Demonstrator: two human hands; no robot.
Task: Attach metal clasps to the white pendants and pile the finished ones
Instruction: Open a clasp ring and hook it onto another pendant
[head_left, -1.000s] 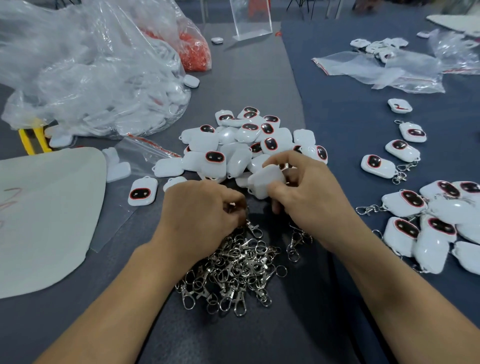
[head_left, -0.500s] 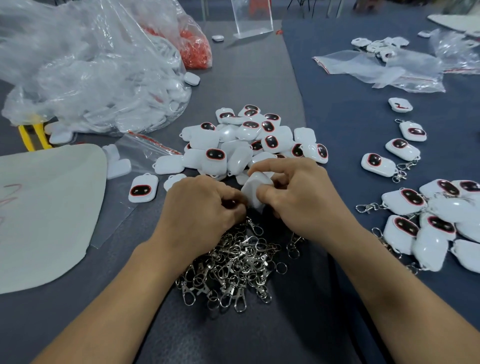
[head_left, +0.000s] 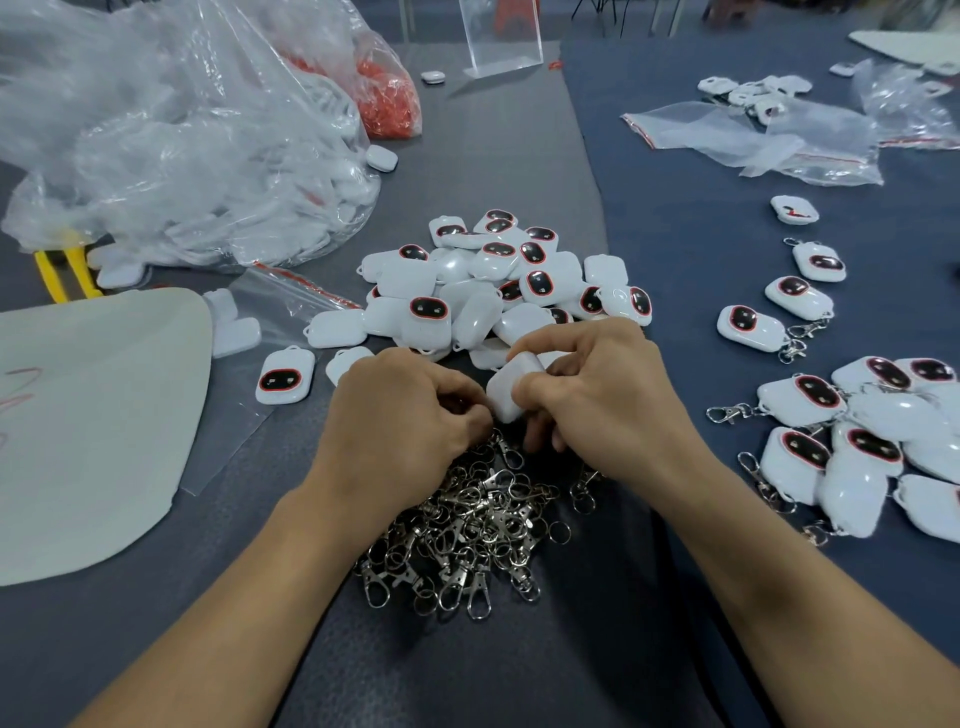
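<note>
Two hands meet above the heap of metal clasps (head_left: 467, 525): the right hand (head_left: 608, 405) pinches a white pendant (head_left: 511, 389) between thumb and fingers, while the left hand (head_left: 400, 421) curls tight against the pendant's lower edge, and it cannot be told what it holds. Just beyond lies the pile of unclasped pendants (head_left: 493, 280); finished ones (head_left: 872, 441) are heaped on the right. A big clear bag (head_left: 182, 156) at left is stuffed with white pendants, a bag behind it (head_left: 387, 98) holds red pieces, and a flat zip bag (head_left: 753, 140) lies far right.
</note>
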